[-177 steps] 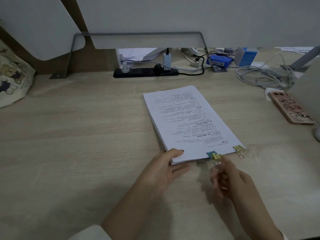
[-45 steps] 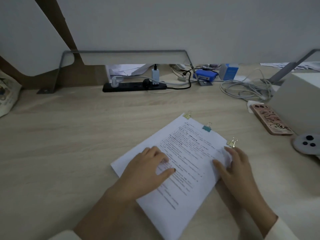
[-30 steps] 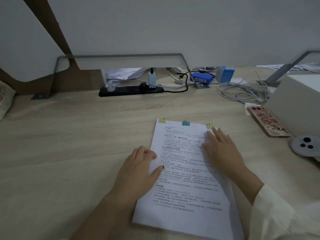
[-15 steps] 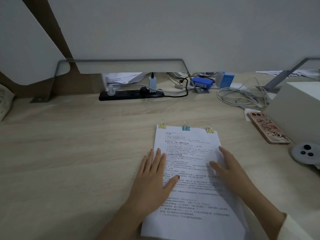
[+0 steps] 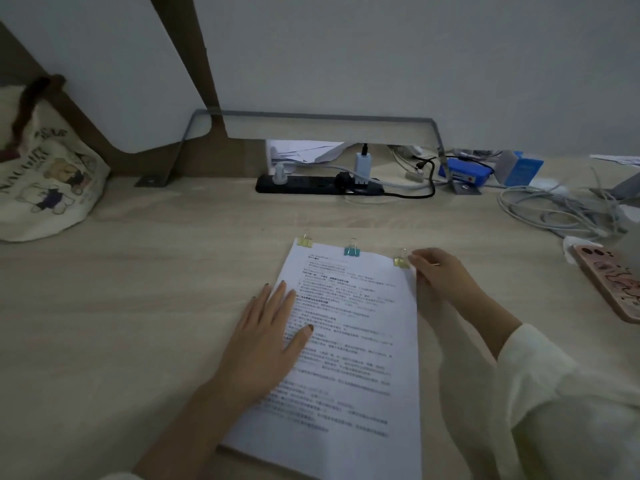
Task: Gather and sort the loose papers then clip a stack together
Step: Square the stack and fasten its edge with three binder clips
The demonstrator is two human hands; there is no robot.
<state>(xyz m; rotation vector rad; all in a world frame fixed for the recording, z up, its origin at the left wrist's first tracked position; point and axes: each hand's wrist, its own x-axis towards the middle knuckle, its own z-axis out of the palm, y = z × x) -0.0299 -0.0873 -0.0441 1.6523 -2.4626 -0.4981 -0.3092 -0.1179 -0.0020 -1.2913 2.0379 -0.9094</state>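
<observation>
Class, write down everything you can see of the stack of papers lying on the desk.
The paper stack is a white sheaf of printed sheets, dense dark text on top, lying flat and slightly skewed on the wooden desk. Three binder clips grip its far edge: a left yellow clip, a blue clip and a right yellow clip. The left hand rests flat on its left side; the right hand touches its far right corner.

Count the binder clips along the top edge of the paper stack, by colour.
Yellow binder clips: 2
Blue binder clip: 1
Total: 3
</observation>
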